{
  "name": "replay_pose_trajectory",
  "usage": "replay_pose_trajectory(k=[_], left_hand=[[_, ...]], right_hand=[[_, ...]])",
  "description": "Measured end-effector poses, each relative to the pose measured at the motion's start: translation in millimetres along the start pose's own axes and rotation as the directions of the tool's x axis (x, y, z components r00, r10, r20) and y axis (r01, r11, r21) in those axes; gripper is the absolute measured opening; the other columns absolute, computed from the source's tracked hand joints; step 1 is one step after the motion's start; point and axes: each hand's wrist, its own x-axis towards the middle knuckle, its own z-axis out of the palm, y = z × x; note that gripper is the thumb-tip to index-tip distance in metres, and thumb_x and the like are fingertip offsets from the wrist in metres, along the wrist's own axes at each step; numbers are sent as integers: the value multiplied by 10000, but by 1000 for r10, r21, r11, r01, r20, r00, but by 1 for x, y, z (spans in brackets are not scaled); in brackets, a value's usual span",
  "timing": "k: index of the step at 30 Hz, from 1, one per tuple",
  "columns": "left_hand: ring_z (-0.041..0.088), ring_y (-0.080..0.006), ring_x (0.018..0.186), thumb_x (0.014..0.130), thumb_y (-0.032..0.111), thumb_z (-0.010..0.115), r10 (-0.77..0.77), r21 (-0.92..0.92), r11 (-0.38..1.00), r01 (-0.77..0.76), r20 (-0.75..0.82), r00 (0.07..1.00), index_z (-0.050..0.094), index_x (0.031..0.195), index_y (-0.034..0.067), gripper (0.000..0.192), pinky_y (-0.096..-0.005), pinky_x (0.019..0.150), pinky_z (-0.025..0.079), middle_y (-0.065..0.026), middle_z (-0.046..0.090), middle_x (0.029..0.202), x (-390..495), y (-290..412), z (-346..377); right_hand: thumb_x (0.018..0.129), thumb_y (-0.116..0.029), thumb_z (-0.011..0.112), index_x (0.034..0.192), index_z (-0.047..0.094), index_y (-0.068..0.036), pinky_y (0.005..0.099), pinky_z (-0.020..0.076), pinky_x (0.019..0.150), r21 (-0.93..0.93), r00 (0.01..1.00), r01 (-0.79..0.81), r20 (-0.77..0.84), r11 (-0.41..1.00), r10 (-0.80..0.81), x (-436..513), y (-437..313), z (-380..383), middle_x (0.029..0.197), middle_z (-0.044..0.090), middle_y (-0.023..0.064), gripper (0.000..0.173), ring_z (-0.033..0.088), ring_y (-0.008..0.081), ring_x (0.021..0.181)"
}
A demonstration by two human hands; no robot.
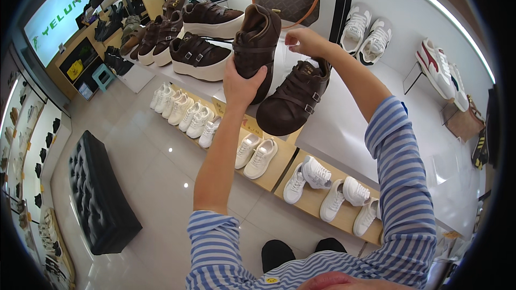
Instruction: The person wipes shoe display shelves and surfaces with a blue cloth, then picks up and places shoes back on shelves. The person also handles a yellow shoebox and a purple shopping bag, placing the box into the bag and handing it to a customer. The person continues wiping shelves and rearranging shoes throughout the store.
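Observation:
My left hand (242, 82) grips a dark brown leather shoe (258, 44) with a strap, its toe tilted down and its opening up. The matching double-buckle shoe (292, 96) rests at the front of the white display shelf (342, 117), with pale stuffing in its opening. Above that shoe hovers my right hand (308, 43), its fingers curled; whether they hold something small or clear is hard to see. Left of the lifted shoe sit brown platform shoes with thick white soles (199, 60). Behind stands a brown patterned handbag (285, 0) with an orange-tan strap.
White sneakers (258, 155) line a low wooden ledge (268, 179) below the shelf. More sneakers (365, 34) stand at the right, some on a wire stand (415, 76). A black tufted bench (98, 193) occupies the tiled floor. A blue stool (102, 75) is farther back.

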Motion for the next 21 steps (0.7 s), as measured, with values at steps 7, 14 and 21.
replay_pose_trajectory(k=[7,14,21], left_hand=[[596,-254,969,653,295,787,-21,-30,999,23,58,998,466,1179,-37,701,-335,856,460,-163,607,1058,8,2,-20],[595,-267,976,645,293,787,43,81,995,-51,90,995,469,1178,-25,698,-346,852,462,-167,604,1061,5,5,-25],[590,-283,1001,642,309,784,26,161,986,-39,81,996,470,1192,-15,711,-363,867,454,-178,596,1092,0,8,-30]], right_hand=[[808,-129,635,989,674,-45,286,535,690,330,948,-248,275,911,159,15,9,-2,893,655,68,203,608,139,818],[784,-143,655,915,675,-23,298,524,604,-21,965,-158,210,987,159,33,6,15,795,659,85,179,631,169,726],[774,-192,695,847,641,15,281,544,530,49,867,-442,281,895,413,36,0,24,730,648,104,226,641,173,609]])
